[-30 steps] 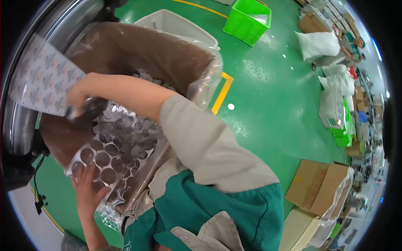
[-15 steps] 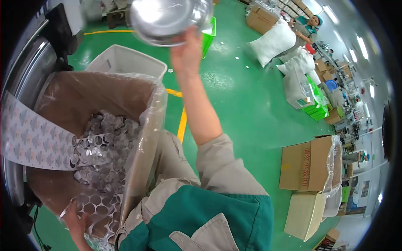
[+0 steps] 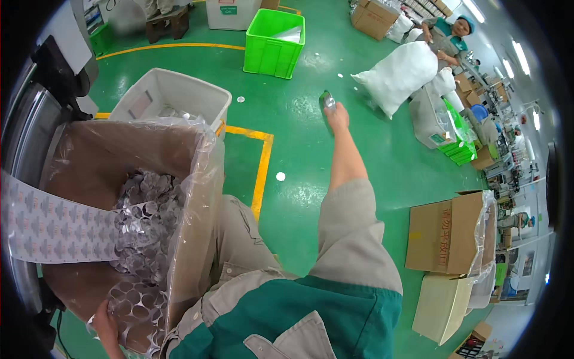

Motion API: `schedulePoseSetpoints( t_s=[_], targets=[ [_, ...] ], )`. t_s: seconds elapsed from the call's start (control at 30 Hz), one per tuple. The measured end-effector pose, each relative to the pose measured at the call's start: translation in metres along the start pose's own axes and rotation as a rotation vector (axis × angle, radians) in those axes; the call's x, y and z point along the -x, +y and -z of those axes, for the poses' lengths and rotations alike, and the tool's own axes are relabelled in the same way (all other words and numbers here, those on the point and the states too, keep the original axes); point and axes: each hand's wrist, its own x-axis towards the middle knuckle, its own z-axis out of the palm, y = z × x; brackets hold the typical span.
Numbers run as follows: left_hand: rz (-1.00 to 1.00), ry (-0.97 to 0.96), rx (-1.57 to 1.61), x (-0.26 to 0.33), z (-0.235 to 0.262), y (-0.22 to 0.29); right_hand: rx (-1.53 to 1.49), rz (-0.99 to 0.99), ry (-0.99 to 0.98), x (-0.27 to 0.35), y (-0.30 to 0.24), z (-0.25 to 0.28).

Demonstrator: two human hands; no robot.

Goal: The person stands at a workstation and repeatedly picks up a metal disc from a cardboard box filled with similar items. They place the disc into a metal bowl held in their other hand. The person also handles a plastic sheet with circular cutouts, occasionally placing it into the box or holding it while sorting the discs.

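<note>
My right hand (image 3: 336,116) is stretched far out over the green floor, shut on a shiny silver round piece (image 3: 326,100) seen almost edge-on. My left hand (image 3: 105,323) is low at the near corner of a large cardboard box (image 3: 107,149) lined with clear plastic. It grips the edge of a silvery sheet punched full of round holes (image 3: 140,230), which is piled inside the box. A printed patterned strip (image 3: 54,230) runs from the left across the box's opening.
A white plastic bin (image 3: 170,96) stands behind the box, a green crate (image 3: 274,45) farther back. Yellow floor lines (image 3: 261,170) pass the box. Cardboard boxes (image 3: 445,236) sit at right. A big white sack (image 3: 397,75) and another person (image 3: 445,33) are far right; a machine (image 3: 45,90) at left.
My right arm left the box, swung up overhead with the shiny round piece, and now reaches out forward over the floor. My left hand stays on the punched sheet.
</note>
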Motion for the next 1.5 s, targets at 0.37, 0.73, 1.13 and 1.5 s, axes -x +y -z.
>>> schedulePoseSetpoints(
  t_s=[0.37,0.73,1.13,1.5],
  targets=[
    [0.110,-0.120,-0.055,-0.002,0.025,0.057,-0.191,0.251,-0.369,-0.008,-0.068,-0.061],
    [0.167,-0.287,-0.053,-0.002,0.022,0.044,0.644,0.292,-0.922,0.044,0.045,-0.056],
    [0.109,0.246,0.554,-0.012,0.085,0.042,-0.367,0.501,-0.394,0.099,-0.262,0.080],
    [0.072,0.651,1.154,0.029,0.145,0.028,-0.856,0.724,-2.219,0.352,-0.512,-0.071]
  ],
)
